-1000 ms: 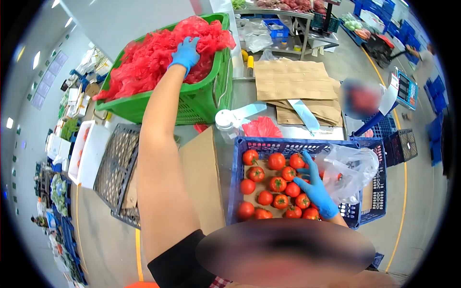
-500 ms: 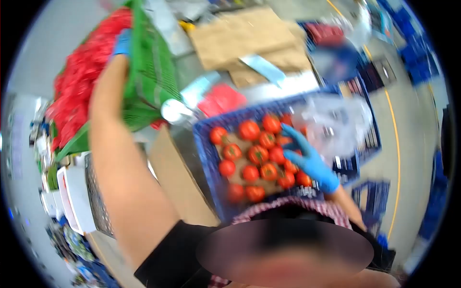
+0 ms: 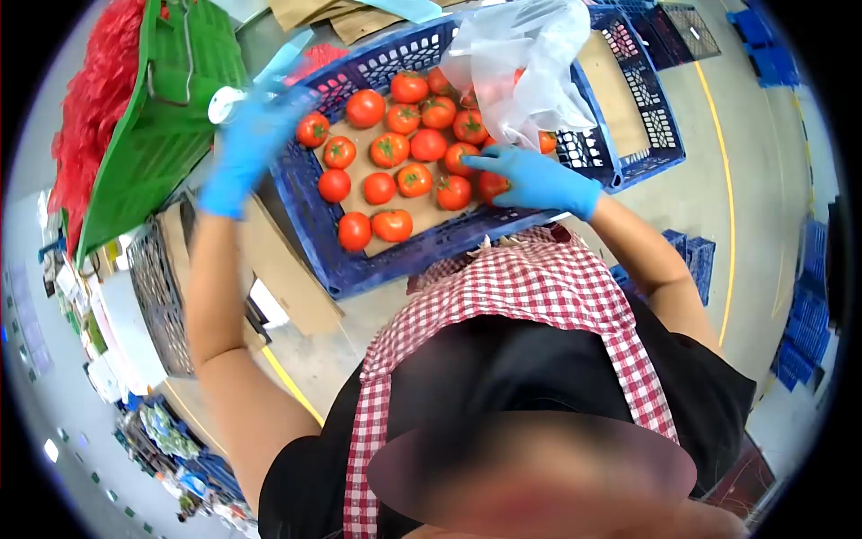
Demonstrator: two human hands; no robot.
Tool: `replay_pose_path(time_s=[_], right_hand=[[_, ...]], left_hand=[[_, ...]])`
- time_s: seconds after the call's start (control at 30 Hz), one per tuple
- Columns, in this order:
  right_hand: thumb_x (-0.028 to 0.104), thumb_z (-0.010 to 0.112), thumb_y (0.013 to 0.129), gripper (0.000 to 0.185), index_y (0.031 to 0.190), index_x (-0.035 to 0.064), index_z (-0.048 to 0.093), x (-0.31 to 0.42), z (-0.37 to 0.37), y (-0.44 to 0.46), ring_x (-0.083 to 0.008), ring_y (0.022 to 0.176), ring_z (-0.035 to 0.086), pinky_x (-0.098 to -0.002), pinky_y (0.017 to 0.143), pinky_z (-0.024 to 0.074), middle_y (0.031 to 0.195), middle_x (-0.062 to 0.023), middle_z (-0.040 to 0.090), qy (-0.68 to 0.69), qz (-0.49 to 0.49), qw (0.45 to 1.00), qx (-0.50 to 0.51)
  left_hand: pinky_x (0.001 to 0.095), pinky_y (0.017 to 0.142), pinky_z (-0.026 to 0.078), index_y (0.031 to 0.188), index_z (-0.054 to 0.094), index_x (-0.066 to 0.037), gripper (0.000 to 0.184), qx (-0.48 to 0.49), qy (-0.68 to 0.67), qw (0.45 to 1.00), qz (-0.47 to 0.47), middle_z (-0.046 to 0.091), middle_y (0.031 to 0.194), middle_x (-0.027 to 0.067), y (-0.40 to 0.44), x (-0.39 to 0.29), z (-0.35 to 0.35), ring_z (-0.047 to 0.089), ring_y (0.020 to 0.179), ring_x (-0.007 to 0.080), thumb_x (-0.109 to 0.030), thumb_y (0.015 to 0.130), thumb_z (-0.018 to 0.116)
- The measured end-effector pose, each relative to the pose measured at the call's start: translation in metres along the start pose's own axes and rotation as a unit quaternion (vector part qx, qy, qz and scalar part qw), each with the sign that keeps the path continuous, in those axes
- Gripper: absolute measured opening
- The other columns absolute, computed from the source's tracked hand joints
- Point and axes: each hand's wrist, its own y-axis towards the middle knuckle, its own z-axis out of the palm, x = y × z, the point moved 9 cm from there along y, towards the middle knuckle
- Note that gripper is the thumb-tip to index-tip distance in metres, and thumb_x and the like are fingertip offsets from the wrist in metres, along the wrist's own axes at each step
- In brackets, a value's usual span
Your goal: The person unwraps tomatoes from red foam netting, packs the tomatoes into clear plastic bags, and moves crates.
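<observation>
A blue crate [image 3: 305,242] with a cardboard-lined bottom holds several red tomatoes [image 3: 389,150]. My right hand [image 3: 543,181], in a blue glove, reaches in at the right side. Its thumb and fingers are around a tomato [image 3: 492,186], and the index fingertip touches the one beside it. My left hand [image 3: 256,148], also gloved in blue, is over the crate's left edge, beside a white round-topped item [image 3: 224,105]. Motion smears its fingers, so what they hold, if anything, is hidden. A clear plastic bag [image 3: 530,67] covers the crate's back right part.
At the left stands a green crate [image 3: 148,135] full of red netting [image 3: 94,117]. Another blue crate [image 3: 664,144] adjoins on the right. Brown paper [image 3: 359,22] lies at the back, and a cardboard flap [image 3: 278,260] sticks out at the left front.
My left hand has come out of the red netting in the green crate and moved right to the tomato crate. The right hand's spread fingers have drawn in around a tomato. The view has shifted.
</observation>
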Motion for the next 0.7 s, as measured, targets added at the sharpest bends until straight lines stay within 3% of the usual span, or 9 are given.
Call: replay_pose_path(time_s=[0.03,0.07,0.13,0.2,0.33,0.43,0.57,0.6,0.7], right_hand=[[0.027,0.070,0.067,0.070,0.132,0.0142,0.046,-0.009,0.035,0.030,-0.0326,0.104,0.052,-0.0430,0.089,0.0425,0.113,-0.0157,0.051,-0.040,0.010,0.998,0.041],[0.027,0.071,0.065,0.073,0.132,0.0155,0.045,-0.013,0.057,0.049,-0.0334,0.106,0.050,-0.0442,0.090,0.0412,0.115,-0.0153,0.050,-0.078,0.016,0.993,0.087],[0.032,0.073,0.062,0.073,0.129,0.0170,0.048,-0.008,0.063,0.057,-0.0322,0.105,0.051,-0.0444,0.089,0.0410,0.114,-0.0142,0.049,-0.141,-0.065,0.986,0.066],[0.038,0.076,0.057,0.072,0.122,0.0191,0.053,0.007,0.057,0.055,-0.0313,0.105,0.049,-0.0440,0.088,0.0411,0.114,-0.0126,0.049,-0.183,-0.098,0.975,0.077],[0.040,0.077,0.055,0.065,0.115,0.0235,0.059,0.013,0.062,0.067,-0.0309,0.109,0.046,-0.0441,0.088,0.0412,0.114,-0.0109,0.049,-0.192,-0.143,0.962,0.131],[0.038,0.077,0.054,0.065,0.116,0.0277,0.059,0.015,0.067,0.062,-0.0323,0.110,0.046,-0.0467,0.089,0.0398,0.117,-0.0100,0.048,-0.242,-0.174,0.941,0.161],[0.034,0.080,0.047,0.080,0.122,0.0311,0.054,-0.006,0.108,0.084,-0.0345,0.108,0.049,-0.0503,0.094,0.0360,0.119,-0.0127,0.048,-0.277,-0.161,0.911,0.259],[0.028,0.085,0.043,0.081,0.119,0.0276,0.056,-0.002,0.107,0.087,-0.0363,0.104,0.055,-0.0452,0.083,0.0455,0.115,-0.0159,0.053,-0.244,-0.160,0.920,0.261],[0.028,0.085,0.045,0.078,0.118,0.0244,0.056,-0.001,0.099,0.086,-0.0371,0.102,0.055,-0.0460,0.083,0.0456,0.113,-0.0172,0.054,-0.191,-0.114,0.943,0.249]], left_hand=[[0.0331,0.093,0.042,0.129,0.047,-0.006,0.058,0.044,0.018,0.995,0.090,0.056,0.119,0.0143,-0.010,0.018,0.059,0.053,0.110,0.0233,-0.031,0.080,0.068],[0.0362,0.102,0.035,0.134,0.040,-0.002,0.070,0.143,0.033,0.986,0.078,0.048,0.130,0.0188,-0.031,0.055,0.138,0.044,0.123,0.0280,-0.036,0.079,0.068],[0.0439,0.101,0.036,0.138,0.035,-0.006,0.083,0.149,0.049,0.986,0.059,0.035,0.137,0.0235,-0.044,0.091,0.184,0.042,0.121,0.0394,-0.046,0.073,0.071],[0.0473,0.099,0.037,0.137,0.036,-0.010,0.088,0.073,0.179,0.980,0.042,0.032,0.138,0.0224,-0.050,0.107,0.186,0.036,0.124,0.0420,-0.045,0.066,0.075],[0.0488,0.098,0.038,0.132,0.043,-0.016,0.086,0.136,0.105,0.984,0.053,0.029,0.138,0.0252,-0.055,0.128,0.200,0.036,0.122,0.0434,-0.048,0.060,0.078],[0.0482,0.097,0.040,0.125,0.048,-0.019,0.081,0.217,0.179,0.954,0.106,0.029,0.138,0.0265,-0.082,0.105,0.211,0.038,0.123,0.0430,-0.048,0.057,0.079],[0.0680,0.086,0.037,0.123,0.052,-0.032,0.078,0.281,0.371,0.885,0.000,0.018,0.147,0.0138,-0.090,0.086,0.223,0.035,0.123,0.0471,-0.049,0.052,0.080],[0.0748,0.080,0.035,0.121,0.054,-0.034,0.076,0.275,0.356,0.893,-0.007,0.010,0.150,0.0122,-0.091,0.100,0.225,0.033,0.124,0.0488,-0.046,0.051,0.081],[0.0702,0.084,0.037,0.121,0.054,-0.035,0.075,0.270,0.278,0.922,-0.003,0.007,0.151,0.0128,-0.096,0.134,0.216,0.036,0.122,0.0486,-0.043,0.051,0.082]])
